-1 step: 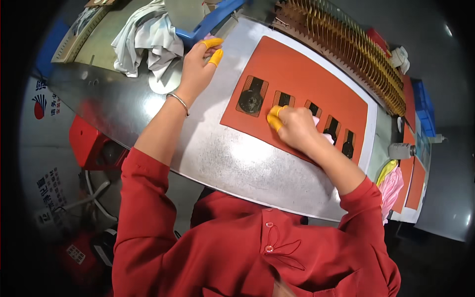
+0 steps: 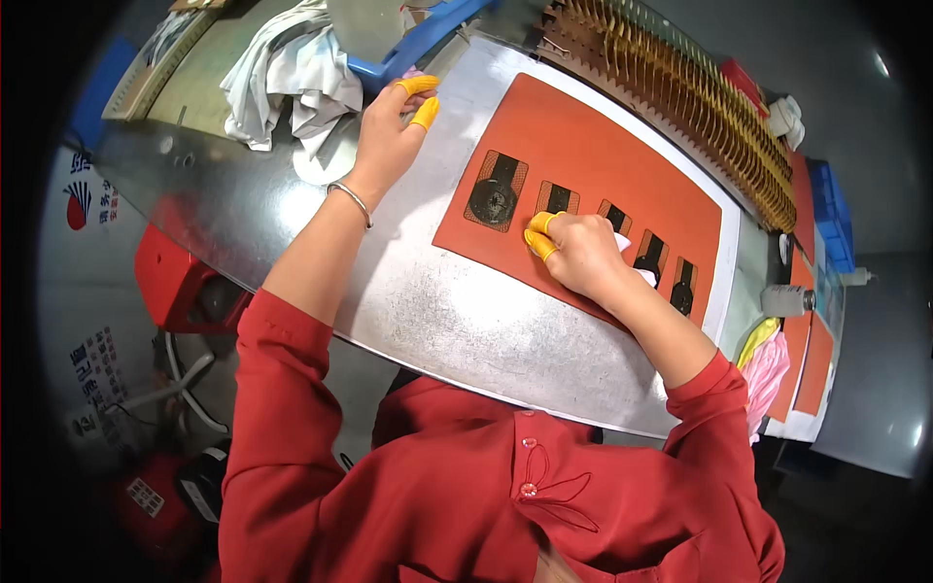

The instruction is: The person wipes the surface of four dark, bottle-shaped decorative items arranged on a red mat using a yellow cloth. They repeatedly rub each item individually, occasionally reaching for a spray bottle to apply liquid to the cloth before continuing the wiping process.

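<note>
My right hand (image 2: 581,251) rests over an orange-red mat (image 2: 583,126), its yellow-capped fingertips pressed together beside the second black, watch-shaped piece. Bits of a pale cloth (image 2: 622,242) poke out beside the palm, held in the curled fingers. Each black piece lies in a rectangular patterned patch; the leftmost, largest one (image 2: 494,199) is uncovered, and two more show right of the hand, such as this black piece (image 2: 650,255). My left hand (image 2: 403,112) hovers left of the mat, yellow-capped thumb and forefinger apart; its other fingers are partly hidden.
Behind the mat stands a long rack of upright yellow-edged plates (image 2: 680,107). A crumpled white cloth (image 2: 292,78) and a blue frame (image 2: 418,44) lie at the back left. At right are a bottle (image 2: 787,299) and a pink cloth (image 2: 768,374). A red stool (image 2: 180,277) stands left.
</note>
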`<action>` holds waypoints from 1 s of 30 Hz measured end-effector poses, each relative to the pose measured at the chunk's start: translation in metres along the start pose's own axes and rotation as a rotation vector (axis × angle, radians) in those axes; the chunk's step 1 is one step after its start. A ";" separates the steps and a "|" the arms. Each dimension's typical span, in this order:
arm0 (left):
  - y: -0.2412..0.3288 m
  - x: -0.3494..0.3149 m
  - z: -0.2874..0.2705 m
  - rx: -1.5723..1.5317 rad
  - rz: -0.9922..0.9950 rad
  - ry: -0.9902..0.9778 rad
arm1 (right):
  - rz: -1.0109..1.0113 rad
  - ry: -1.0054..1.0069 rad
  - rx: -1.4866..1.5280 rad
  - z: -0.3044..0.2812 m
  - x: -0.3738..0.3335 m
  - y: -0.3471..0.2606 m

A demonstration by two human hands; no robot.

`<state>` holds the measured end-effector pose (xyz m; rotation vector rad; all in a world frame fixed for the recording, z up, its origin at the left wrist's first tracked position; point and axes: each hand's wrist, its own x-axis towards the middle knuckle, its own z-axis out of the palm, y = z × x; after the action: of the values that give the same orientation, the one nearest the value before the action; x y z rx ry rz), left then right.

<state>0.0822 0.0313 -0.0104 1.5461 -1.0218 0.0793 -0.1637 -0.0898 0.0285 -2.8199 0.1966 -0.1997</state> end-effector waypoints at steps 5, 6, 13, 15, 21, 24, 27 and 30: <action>0.010 0.004 0.001 0.030 -0.031 -0.025 | 0.084 0.021 0.056 -0.014 0.029 0.021; 0.008 0.000 0.000 0.048 -0.027 -0.030 | -0.004 0.001 0.031 -0.013 0.021 0.020; 0.005 0.001 0.005 0.027 -0.094 -0.076 | -0.046 -0.035 0.022 -0.011 0.025 0.028; 0.004 -0.001 0.004 0.064 -0.071 -0.097 | -0.058 -0.119 -0.049 -0.009 0.020 0.031; 0.000 -0.001 0.007 -0.009 -0.154 -0.071 | -0.082 -0.021 0.009 -0.012 0.012 0.023; 0.000 -0.001 0.004 -0.041 -0.165 -0.041 | -0.157 -0.075 0.054 -0.014 0.004 0.013; 0.001 0.000 0.003 0.002 -0.159 -0.022 | -0.167 -0.075 0.051 -0.012 -0.001 0.014; 0.004 0.000 0.005 -0.020 -0.140 -0.040 | -0.163 -0.044 -0.038 -0.011 0.003 0.021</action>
<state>0.0774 0.0277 -0.0090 1.6014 -0.9402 -0.0591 -0.1648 -0.1130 0.0324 -2.8754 -0.0407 -0.1713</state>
